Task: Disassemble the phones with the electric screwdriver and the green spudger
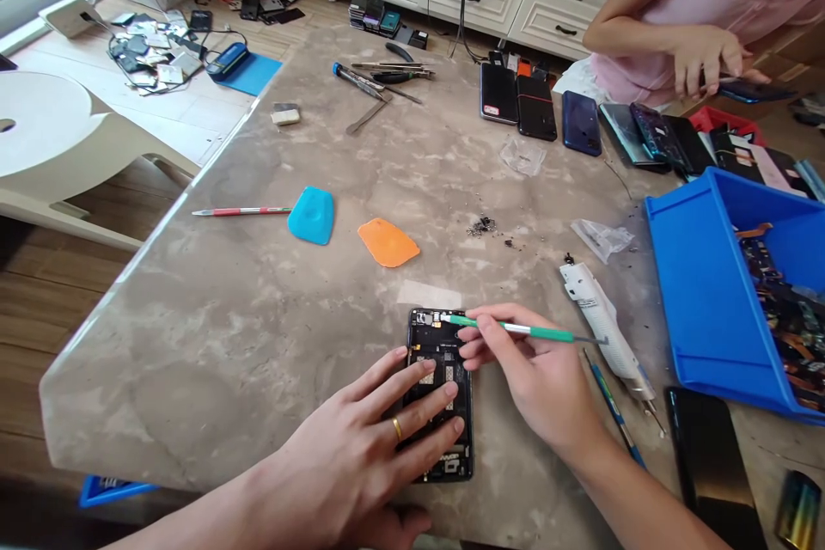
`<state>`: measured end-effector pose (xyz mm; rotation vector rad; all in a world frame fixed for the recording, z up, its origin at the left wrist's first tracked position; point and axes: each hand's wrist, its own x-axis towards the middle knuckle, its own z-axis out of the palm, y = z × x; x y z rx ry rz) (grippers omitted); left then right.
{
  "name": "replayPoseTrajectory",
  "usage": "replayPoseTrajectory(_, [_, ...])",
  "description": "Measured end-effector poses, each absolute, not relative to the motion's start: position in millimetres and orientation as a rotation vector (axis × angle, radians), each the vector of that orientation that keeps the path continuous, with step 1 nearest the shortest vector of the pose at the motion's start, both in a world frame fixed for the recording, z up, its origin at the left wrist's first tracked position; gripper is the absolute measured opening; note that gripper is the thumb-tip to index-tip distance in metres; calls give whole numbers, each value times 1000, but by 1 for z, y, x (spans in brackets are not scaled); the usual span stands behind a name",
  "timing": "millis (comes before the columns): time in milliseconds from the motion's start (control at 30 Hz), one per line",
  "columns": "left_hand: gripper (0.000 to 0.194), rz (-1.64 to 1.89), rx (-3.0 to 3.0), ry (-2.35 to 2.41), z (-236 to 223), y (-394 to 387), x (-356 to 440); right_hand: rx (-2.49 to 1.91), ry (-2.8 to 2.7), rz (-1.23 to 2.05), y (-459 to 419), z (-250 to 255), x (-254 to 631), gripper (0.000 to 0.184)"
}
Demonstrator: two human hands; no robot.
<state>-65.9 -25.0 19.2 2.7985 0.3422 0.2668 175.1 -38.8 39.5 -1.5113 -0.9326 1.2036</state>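
Observation:
An opened black phone point(430, 337) with its insides showing lies near the front edge of the marble table point(258, 309). My left hand point(380, 434) rests flat across the phone's lower half, fingers stretched out, pressing it down. My right hand point(528, 374) pinches a thin green-handled tool point(516, 328), and the tool's tip touches the phone's top edge.
Cyan point(312, 214) and orange point(388, 241) pry picks lie mid-table, with a red tool point(241, 210) and small screws point(482, 226). A blue bin point(702, 301) of parts stands at the right. Several phones point(534, 103) line the far side, where another person point(702, 9) in pink handles one.

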Motion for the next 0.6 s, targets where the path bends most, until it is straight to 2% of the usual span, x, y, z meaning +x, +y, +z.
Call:
replayPoseTrajectory(267, [70,283,2791,327,16,-25,-68,-1749,-1471,868,-19,36,157,7])
replayPoseTrajectory(600, [64,334,2767,377,17,-26,-66,-1698,-1263,930,-19,39,158,10])
